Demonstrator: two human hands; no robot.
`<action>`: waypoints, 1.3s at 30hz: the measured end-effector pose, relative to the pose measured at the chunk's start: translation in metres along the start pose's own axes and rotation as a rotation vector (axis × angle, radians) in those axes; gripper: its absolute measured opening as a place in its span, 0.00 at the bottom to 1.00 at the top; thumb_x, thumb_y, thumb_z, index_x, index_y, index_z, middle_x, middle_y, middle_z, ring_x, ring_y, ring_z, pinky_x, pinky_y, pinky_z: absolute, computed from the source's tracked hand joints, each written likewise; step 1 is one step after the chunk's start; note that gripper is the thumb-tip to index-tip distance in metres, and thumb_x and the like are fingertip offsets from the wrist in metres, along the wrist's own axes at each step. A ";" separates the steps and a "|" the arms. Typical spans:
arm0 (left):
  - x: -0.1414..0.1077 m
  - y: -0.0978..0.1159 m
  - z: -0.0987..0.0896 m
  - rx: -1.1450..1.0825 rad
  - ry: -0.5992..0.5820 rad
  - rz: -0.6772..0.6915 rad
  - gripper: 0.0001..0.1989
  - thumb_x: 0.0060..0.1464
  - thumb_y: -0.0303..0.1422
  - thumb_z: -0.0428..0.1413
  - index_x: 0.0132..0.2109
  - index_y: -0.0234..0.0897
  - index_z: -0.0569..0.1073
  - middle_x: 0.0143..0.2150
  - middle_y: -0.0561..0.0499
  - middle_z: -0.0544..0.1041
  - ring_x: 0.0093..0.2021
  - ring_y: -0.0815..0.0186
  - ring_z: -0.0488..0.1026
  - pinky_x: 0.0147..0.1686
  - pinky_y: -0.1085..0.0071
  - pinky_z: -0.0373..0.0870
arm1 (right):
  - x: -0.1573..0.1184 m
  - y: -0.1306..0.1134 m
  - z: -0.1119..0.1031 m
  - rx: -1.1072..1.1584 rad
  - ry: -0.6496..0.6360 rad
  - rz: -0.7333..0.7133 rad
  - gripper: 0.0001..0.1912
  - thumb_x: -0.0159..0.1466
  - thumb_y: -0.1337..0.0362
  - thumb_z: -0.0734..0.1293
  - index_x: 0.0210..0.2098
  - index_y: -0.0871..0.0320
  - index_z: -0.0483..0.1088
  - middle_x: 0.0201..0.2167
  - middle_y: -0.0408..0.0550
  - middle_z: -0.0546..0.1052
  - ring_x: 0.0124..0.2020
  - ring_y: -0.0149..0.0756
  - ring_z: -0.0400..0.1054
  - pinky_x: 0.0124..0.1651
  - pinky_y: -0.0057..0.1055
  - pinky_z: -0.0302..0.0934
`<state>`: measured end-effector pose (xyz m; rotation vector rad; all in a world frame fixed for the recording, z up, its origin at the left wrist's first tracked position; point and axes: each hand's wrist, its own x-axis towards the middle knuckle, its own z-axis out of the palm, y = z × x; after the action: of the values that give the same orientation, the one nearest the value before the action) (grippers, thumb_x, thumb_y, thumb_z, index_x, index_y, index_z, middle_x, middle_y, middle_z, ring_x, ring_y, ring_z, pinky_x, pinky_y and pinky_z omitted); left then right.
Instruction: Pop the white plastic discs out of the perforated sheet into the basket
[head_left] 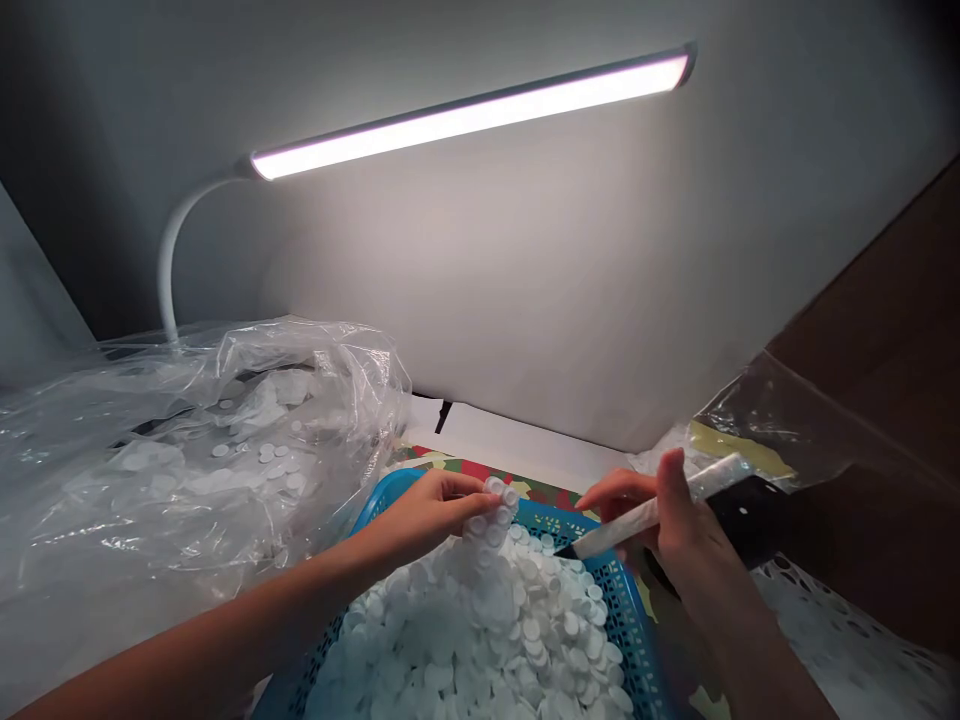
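White flat discs (480, 630) heap in a blue plastic basket (559, 518).

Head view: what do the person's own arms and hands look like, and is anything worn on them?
The left hand and right hand are bare, with no gloves, and no ring shows on the visible fingers. The left forearm and right forearm are bare too, with no sleeves, watch, bands, cables or markings in view.
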<state>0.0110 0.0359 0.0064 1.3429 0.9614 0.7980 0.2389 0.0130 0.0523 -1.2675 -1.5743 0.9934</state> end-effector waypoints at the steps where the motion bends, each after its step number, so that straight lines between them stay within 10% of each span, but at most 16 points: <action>1: 0.001 -0.001 0.000 -0.012 0.000 -0.012 0.16 0.53 0.44 0.57 0.35 0.34 0.79 0.29 0.51 0.73 0.32 0.66 0.68 0.34 0.71 0.63 | -0.001 -0.001 -0.001 0.025 -0.018 0.028 0.40 0.61 0.34 0.48 0.25 0.58 0.77 0.18 0.45 0.69 0.16 0.29 0.63 0.19 0.25 0.59; 12: -0.002 0.006 0.003 -0.022 0.058 -0.016 0.15 0.53 0.42 0.57 0.35 0.32 0.78 0.28 0.51 0.73 0.30 0.67 0.68 0.32 0.73 0.62 | -0.005 -0.013 0.005 0.041 -0.057 0.109 0.16 0.46 0.54 0.78 0.30 0.55 0.74 0.32 0.49 0.78 0.34 0.40 0.73 0.35 0.29 0.68; 25: 0.001 -0.003 0.004 -0.084 0.065 0.061 0.15 0.48 0.38 0.62 0.39 0.31 0.78 0.36 0.45 0.80 0.38 0.62 0.75 0.37 0.69 0.68 | -0.007 0.003 0.022 0.060 -0.089 -0.065 0.20 0.54 0.56 0.73 0.24 0.56 0.58 0.33 0.43 0.70 0.26 0.29 0.68 0.27 0.24 0.60; 39: -0.002 -0.001 0.005 -0.125 0.024 0.051 0.16 0.46 0.38 0.64 0.40 0.31 0.78 0.39 0.43 0.81 0.41 0.59 0.77 0.42 0.65 0.71 | -0.007 0.011 0.022 -0.525 -0.207 -0.373 0.14 0.66 0.55 0.61 0.28 0.55 0.69 0.20 0.42 0.69 0.22 0.30 0.59 0.26 0.27 0.53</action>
<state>0.0147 0.0321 0.0057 1.2567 0.8841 0.9004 0.2223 0.0062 0.0336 -1.1621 -2.2330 0.4981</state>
